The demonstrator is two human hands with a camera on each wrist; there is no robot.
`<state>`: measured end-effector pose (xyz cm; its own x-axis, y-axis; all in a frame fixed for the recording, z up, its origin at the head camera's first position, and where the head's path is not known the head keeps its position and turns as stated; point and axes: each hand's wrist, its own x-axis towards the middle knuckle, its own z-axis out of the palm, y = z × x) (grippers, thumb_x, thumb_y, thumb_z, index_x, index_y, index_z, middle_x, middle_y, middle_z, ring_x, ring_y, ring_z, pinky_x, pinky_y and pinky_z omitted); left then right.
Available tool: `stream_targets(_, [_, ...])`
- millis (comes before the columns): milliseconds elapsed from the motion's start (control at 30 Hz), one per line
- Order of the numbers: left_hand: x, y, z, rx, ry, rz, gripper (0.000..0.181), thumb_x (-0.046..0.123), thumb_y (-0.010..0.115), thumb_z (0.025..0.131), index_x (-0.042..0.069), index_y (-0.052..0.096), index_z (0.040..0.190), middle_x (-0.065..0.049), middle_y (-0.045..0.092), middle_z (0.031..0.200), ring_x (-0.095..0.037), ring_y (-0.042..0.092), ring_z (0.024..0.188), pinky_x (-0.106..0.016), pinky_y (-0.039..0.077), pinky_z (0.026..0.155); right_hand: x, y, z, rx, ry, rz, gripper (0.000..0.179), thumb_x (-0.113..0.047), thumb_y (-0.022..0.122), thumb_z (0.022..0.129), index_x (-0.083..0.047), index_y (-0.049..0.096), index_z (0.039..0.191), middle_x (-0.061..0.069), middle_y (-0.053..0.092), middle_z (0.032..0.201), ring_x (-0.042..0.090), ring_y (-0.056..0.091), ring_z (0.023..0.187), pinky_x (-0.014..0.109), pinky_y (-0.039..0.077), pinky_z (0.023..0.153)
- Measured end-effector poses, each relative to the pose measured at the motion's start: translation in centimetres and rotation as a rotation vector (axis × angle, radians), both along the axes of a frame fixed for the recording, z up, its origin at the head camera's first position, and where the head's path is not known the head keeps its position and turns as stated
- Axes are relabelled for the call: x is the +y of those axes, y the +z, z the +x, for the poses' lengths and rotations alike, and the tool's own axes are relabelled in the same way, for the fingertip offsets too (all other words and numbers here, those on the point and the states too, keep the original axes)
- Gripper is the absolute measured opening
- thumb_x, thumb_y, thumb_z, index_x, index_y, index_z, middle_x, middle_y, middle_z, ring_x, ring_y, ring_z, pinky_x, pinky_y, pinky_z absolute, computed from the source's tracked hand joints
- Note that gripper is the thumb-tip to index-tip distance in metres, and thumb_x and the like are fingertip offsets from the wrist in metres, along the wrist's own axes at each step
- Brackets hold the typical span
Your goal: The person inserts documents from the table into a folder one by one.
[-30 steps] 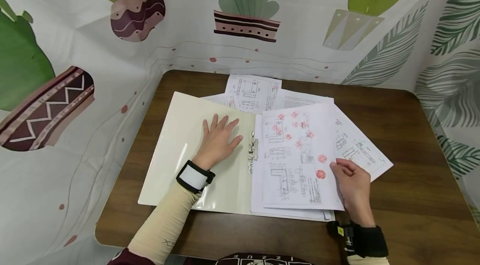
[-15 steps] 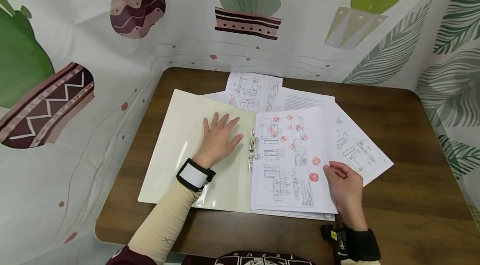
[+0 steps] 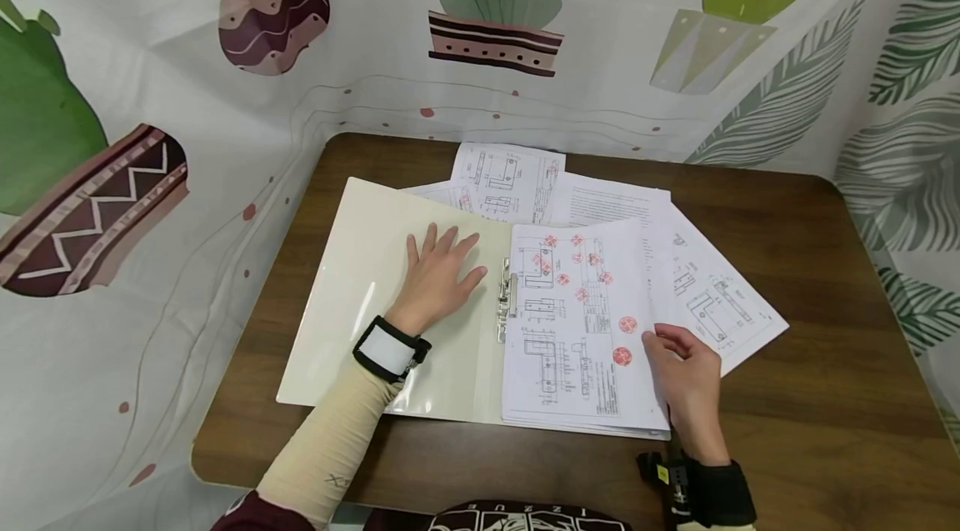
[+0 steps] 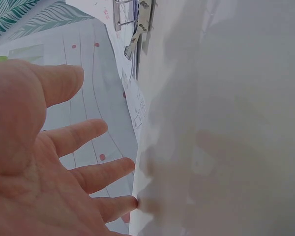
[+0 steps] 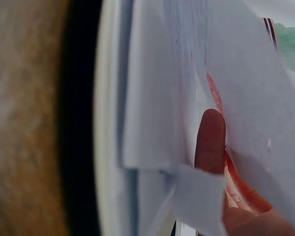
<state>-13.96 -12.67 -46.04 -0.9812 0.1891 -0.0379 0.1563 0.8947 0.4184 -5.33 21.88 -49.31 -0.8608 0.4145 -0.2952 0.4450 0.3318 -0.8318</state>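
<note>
A cream file folder (image 3: 360, 256) lies spread out on the table, its metal clip (image 3: 505, 302) near the spine. My left hand (image 3: 435, 285) rests on the bare inside cover with fingers spread, left of the clip. On the right half lies a stack of papers. The uppermost is a drawing sheet (image 3: 573, 323) with red round stamps. At its right edge my right hand (image 3: 686, 377) pinches the paper. In the right wrist view that sheet (image 5: 265, 88) stands raised from the papers below, one finger (image 5: 210, 140) beside it. Part of the right hand is hidden behind paper.
Behind the folder, loose sheets fan out: a drawing (image 3: 510, 172), a page of printed text (image 3: 615, 202), and another drawing (image 3: 720, 289) reaching right. The brown wooden table (image 3: 825, 364) ends at the cactus-printed cloth (image 3: 375, 39).
My right hand has moved left and slightly down with the stamped sheet, which now lies closer over the stack and nearer the clip. The left hand has stayed in place.
</note>
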Motion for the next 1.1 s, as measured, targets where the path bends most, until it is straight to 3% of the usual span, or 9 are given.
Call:
stream_targets(767, [0.04, -0.01, 0.09, -0.007, 0.008, 0.008, 0.056, 0.042, 0.060, 0.103, 0.017, 0.051, 0.153, -0.021, 0.037, 0.161, -0.050, 0.014, 0.153, -0.068, -0.002, 0.120, -0.57, -0.04, 0.49, 0.031, 0.061, 0.147, 0.032, -0.031, 0.070, 0.098, -0.008, 0.074, 0.120, 0.011, 0.072, 0.105, 0.021, 0.062, 0.087, 0.023, 0.044, 0.070])
stream_targets(1100, [0.06, 0.06, 0.07, -0.006, 0.003, 0.002, 0.056, 0.041, 0.060, 0.103, 0.017, 0.051, 0.153, -0.022, 0.038, 0.161, -0.050, 0.014, 0.153, -0.068, -0.001, 0.120, -0.64, -0.18, 0.59, 0.102, 0.104, 0.209, 0.029, -0.022, 0.073, 0.097, -0.003, 0.074, 0.119, 0.016, 0.073, 0.103, 0.023, 0.060, 0.084, 0.018, 0.042, 0.066])
